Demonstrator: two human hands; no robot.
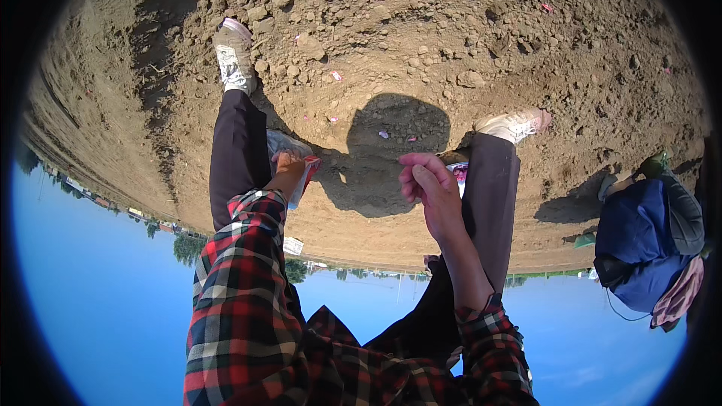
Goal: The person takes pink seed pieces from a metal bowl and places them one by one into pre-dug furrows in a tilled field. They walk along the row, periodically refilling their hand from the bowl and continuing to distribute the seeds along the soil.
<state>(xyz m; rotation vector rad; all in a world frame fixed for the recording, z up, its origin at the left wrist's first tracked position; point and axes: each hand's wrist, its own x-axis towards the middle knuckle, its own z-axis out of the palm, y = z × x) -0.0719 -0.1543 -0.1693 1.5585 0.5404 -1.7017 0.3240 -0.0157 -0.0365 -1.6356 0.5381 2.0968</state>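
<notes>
My left hand grips the upper part of a plastic bag with red and blue print, beside my left leg; some of its fingers are hidden. My right hand is raised over the soil in front of my right shin, fingers curled and thumb lying near the index finger; whether something small is between them cannot be seen. Behind it, a white container with pink bits inside is partly hidden by my right leg. Small pink and white pieces lie scattered on the cloddy soil.
My shoes stand wide apart on loose soil with clods. At the right, another person in a dark blue garment is close by. A whitish object lies farther off behind my left leg.
</notes>
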